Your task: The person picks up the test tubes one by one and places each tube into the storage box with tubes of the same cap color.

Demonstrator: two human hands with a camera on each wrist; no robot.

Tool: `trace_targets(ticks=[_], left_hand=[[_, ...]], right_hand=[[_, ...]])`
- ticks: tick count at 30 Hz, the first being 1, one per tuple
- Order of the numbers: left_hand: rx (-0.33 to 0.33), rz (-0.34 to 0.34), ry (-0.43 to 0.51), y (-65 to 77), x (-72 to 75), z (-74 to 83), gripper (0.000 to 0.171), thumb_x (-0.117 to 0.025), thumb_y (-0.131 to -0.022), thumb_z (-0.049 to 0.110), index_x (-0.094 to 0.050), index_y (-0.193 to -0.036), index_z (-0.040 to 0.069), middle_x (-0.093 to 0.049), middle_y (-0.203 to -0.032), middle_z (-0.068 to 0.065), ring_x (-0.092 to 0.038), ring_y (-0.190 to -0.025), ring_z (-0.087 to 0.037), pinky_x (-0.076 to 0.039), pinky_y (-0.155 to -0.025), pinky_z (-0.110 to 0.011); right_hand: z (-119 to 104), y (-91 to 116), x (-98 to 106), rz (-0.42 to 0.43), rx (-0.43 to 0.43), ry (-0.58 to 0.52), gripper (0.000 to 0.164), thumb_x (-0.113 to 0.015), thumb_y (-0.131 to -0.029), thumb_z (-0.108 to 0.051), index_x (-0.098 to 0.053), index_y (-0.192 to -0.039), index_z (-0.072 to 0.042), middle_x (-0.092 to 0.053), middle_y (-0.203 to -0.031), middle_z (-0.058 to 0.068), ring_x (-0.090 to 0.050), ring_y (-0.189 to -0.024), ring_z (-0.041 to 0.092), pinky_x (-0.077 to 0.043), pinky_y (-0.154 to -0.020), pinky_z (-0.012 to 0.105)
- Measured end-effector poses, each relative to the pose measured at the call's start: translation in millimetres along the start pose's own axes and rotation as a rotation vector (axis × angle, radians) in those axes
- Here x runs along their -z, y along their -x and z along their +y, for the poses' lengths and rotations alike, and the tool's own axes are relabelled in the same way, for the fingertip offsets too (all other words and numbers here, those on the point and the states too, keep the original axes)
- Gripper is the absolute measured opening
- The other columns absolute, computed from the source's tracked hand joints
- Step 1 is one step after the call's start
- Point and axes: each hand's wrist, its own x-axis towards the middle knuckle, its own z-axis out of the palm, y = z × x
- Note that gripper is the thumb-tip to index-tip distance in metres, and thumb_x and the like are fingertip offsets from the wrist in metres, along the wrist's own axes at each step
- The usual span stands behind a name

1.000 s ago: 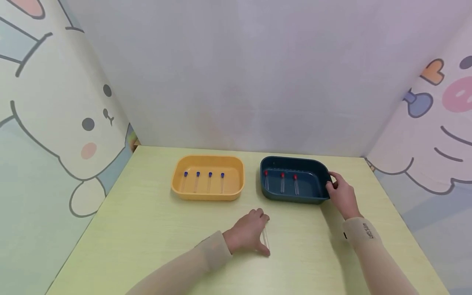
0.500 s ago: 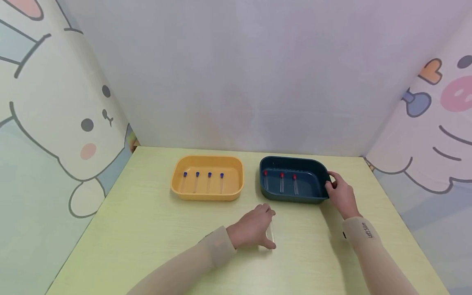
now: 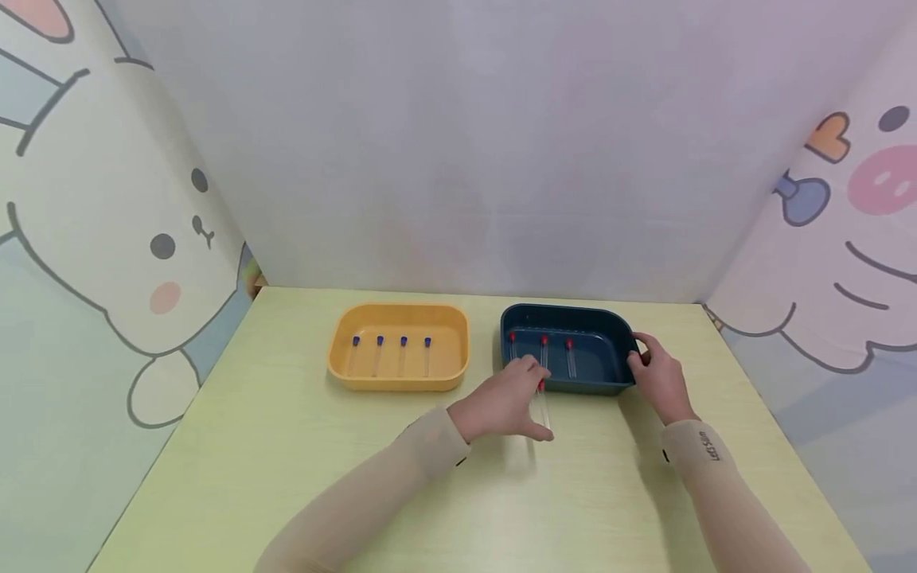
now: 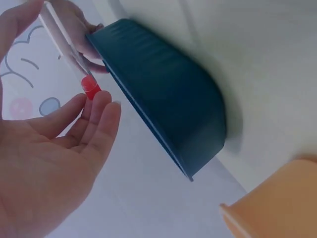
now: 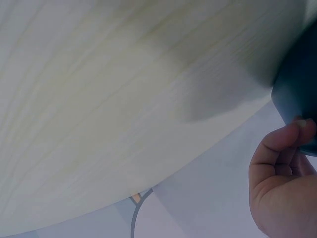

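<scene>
My left hand holds a clear test tube with a red cap by its two ends, thumb at the glass end and fingers at the cap. It is raised over the table just in front of the dark blue tray, and the fingers overlap the tray's near wall in the head view. Inside that tray lie 3 red-capped test tubes, side by side. At the tray's right end my right hand grips the rim, thumb and fingers on either side of the wall, as the right wrist view also shows.
To the left stands a yellow tray with several blue-capped test tubes in a row. Both trays are on a pale wooden table. A plain white curtain hangs behind, with cartoon-printed cloth at both sides.
My left hand has lifted the red-capped test tube off the table and carried it forward to the dark blue tray's near wall. My right hand has stayed on the tray's rim.
</scene>
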Motion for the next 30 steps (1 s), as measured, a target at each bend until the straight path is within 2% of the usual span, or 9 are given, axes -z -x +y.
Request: trace_targets(ticks=[5,9,14,20,26,30], left_hand=[[0.003,0.005,0.052,-13.4,12.3,0.9,0.090,-0.084,-0.082,0.051,-0.047,-0.152,0.008,-0.049,-0.151,-0.006,-0.050,-0.132,-0.018,-0.051,-0.109,-0.025],[0.009,0.009,0.081,-23.5,17.8,0.6,0.090,-0.083,-0.083,0.051,-0.046,-0.153,0.010,-0.048,-0.151,-0.005,-0.050,-0.132,-0.018,-0.052,-0.109,-0.025],[0.001,0.039,0.081,-37.8,20.5,-1.0,0.089,-0.084,-0.083,0.050,-0.046,-0.154,0.010,-0.049,-0.149,-0.005,-0.051,-0.128,-0.018,-0.053,-0.106,-0.025],[-0.008,0.056,0.117,-51.4,23.2,-1.3,0.089,-0.083,-0.085,0.046,-0.044,-0.155,0.009,-0.047,-0.154,-0.005,-0.048,-0.137,-0.021,-0.050,-0.112,-0.029],[-0.012,0.060,0.154,-62.2,24.8,0.0,0.088,-0.084,-0.085,0.044,-0.043,-0.156,0.011,-0.047,-0.154,-0.003,-0.046,-0.135,-0.019,-0.054,-0.102,-0.026],[-0.030,0.065,0.144,-70.8,24.8,2.1,0.089,-0.082,-0.086,0.046,-0.043,-0.157,0.011,-0.046,-0.156,-0.003,-0.045,-0.139,-0.020,-0.052,-0.108,-0.028]], right_hand=[[1.2,0.1,-1.5,0.010,0.009,-0.001,0.048,-0.047,-0.108,-0.020,-0.043,-0.153,-0.003,-0.061,-0.100,0.020,-0.056,-0.081,0.028,-0.044,-0.065,0.030],[1.1,0.5,-2.6,0.020,0.013,-0.001,0.048,-0.048,-0.107,-0.020,-0.044,-0.152,-0.003,-0.061,-0.098,0.019,-0.056,-0.079,0.027,-0.043,-0.064,0.029],[0.6,0.0,-2.3,0.041,0.023,0.001,0.047,-0.048,-0.107,-0.019,-0.045,-0.151,-0.003,-0.061,-0.096,0.018,-0.056,-0.077,0.027,-0.043,-0.064,0.030],[-0.2,-0.4,-1.5,0.061,0.032,-0.001,0.046,-0.048,-0.106,-0.019,-0.047,-0.150,-0.004,-0.061,-0.096,0.018,-0.056,-0.077,0.027,-0.043,-0.065,0.030],[0.1,-0.3,-2.2,0.056,0.032,-0.006,0.046,-0.048,-0.107,-0.018,-0.046,-0.151,-0.003,-0.061,-0.095,0.018,-0.055,-0.075,0.026,-0.043,-0.064,0.031],[1.3,0.7,-4.0,0.050,0.026,-0.013,0.047,-0.047,-0.107,-0.019,-0.045,-0.151,-0.004,-0.060,-0.095,0.018,-0.054,-0.075,0.026,-0.042,-0.063,0.031]])
